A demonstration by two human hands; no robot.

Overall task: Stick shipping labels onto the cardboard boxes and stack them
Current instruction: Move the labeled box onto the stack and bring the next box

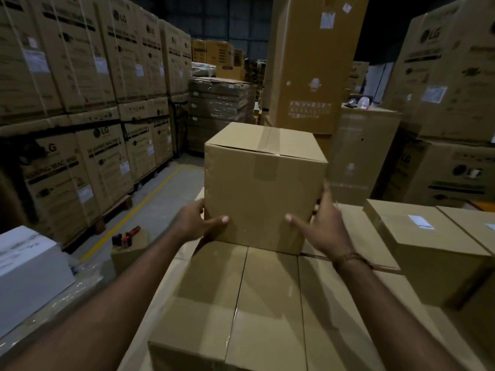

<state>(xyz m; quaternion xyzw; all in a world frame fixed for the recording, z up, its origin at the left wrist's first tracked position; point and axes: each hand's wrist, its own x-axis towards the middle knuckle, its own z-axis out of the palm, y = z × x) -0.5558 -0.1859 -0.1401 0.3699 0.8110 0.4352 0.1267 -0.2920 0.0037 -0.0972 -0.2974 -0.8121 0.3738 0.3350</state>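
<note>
Head view: both hands hold a sealed box (263, 186) by its lower sides, left hand (197, 219) on the left edge with thumb on the near face, right hand (320, 223) on the right edge, thumb likewise in front. Box sits on a bigger taped carton (241, 298). To the right, labelled box (423, 245) with white label (420, 221) on top. Tape gun (128, 235) lower left on a small carton.
</note>
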